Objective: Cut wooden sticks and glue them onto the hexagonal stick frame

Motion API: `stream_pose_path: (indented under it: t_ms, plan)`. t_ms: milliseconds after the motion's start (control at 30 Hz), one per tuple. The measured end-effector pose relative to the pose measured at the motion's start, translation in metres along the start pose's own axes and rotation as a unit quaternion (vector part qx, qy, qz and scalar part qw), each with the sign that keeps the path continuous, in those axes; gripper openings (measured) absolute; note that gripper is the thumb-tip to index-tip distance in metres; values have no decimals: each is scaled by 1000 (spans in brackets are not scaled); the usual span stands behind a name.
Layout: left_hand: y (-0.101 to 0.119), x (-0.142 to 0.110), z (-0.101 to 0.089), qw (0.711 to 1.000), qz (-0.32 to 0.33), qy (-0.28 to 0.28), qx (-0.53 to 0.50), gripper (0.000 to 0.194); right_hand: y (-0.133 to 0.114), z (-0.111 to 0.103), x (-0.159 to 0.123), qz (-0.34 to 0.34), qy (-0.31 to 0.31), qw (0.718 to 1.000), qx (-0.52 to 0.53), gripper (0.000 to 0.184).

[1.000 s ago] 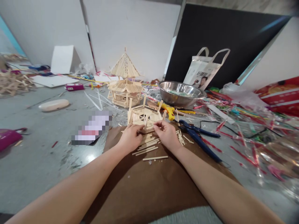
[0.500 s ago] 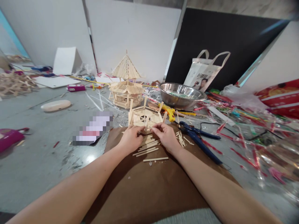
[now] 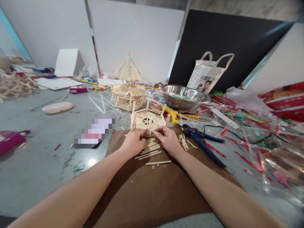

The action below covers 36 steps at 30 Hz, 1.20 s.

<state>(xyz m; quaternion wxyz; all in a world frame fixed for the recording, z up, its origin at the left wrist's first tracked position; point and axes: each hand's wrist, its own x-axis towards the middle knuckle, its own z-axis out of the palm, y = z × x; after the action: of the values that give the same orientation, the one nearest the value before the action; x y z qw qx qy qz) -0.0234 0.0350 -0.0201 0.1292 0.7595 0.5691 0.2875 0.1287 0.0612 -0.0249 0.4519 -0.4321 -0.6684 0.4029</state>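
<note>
Both hands meet at the near edge of a low, many-sided wooden stick frame (image 3: pixel 155 117) with short upright posts. My left hand (image 3: pixel 135 141) is closed at its front left corner, fingertips gripping the edge. My right hand (image 3: pixel 168 139) pinches thumb against forefinger at the front, on what looks like a short wooden stick (image 3: pixel 152 132), mostly covered by the fingertips. Below the hands, several loose wooden sticks (image 3: pixel 150 153) lie in a row on a brown sheet (image 3: pixel 147 190). Shorter stick pieces (image 3: pixel 184 142) are scattered right of my right hand.
Behind the frame stands a stick pavilion (image 3: pixel 129 88) with a pointed roof. A yellow glue gun (image 3: pixel 172 114), blue-handled pliers (image 3: pixel 201 145) and a steel bowl (image 3: pixel 185 96) are on the right, near plastic scraps. A phone (image 3: pixel 96 131) and white case (image 3: pixel 57 107) lie left.
My right fingertips have shifted slightly left and in toward the frame's front edge, closer to the left hand. The left hand stays at the frame. The view has tilted up a little.
</note>
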Motion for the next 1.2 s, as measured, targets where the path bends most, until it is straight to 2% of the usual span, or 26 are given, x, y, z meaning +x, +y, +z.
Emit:
stream_pose_path:
  t_ms: [600, 900, 1200]
  plan:
    - [0, 0, -1, 1000, 1, -6, -16, 39, 0, 1, 0, -28, -9, 999, -24, 11]
    - [-1, 0, -1, 1000, -17, -9, 0, 43, -2, -5, -2, -51, 54, 987, -146, 13]
    - [0, -1, -1, 1000, -5, -10, -9, 40, 0, -3, -2, -71, 43, 978, -191, 15]
